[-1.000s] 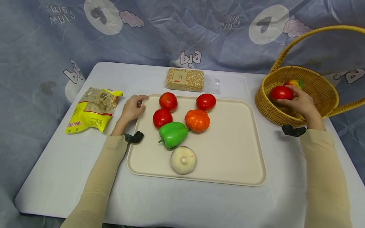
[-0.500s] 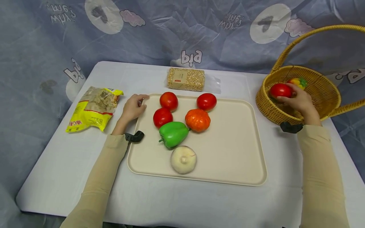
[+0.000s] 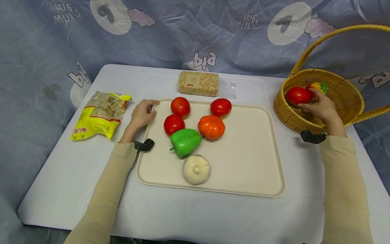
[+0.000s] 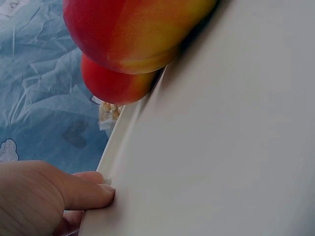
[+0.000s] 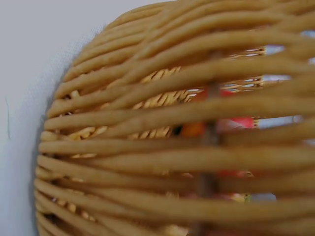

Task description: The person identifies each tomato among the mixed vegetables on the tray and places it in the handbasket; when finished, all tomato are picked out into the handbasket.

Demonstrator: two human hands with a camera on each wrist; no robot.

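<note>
In the head view my left hand (image 3: 143, 113) is at the upper left corner of a beige tray (image 3: 243, 162). The left wrist view shows its thumb (image 4: 93, 195) on top of the tray's rim, with other fingers below, pinching it. My right hand (image 3: 323, 106) reaches inside a wicker basket (image 3: 286, 117), its thumb beside a round red fruit (image 3: 297, 96). A second reddish patch shows between its fingers, and I cannot tell what they grip. Behind the hand sits a red-yellow fruit with a green top (image 3: 319, 87). Basket weave fills the right wrist view.
The tray bears several red fruits (image 3: 180, 107), a small orange pumpkin (image 3: 211, 127), a green bell pepper (image 3: 185, 142) and a round cream vegetable (image 3: 196, 169). A yellow food bag (image 3: 99, 117) lies left of it, a grain pack (image 3: 198, 84) behind. The basket's tall handle (image 3: 313, 47) arches up.
Inside the basket the round red fruit has shifted slightly left, and more red shows between it and my right hand's fingers. My left hand stays at the tray corner.
</note>
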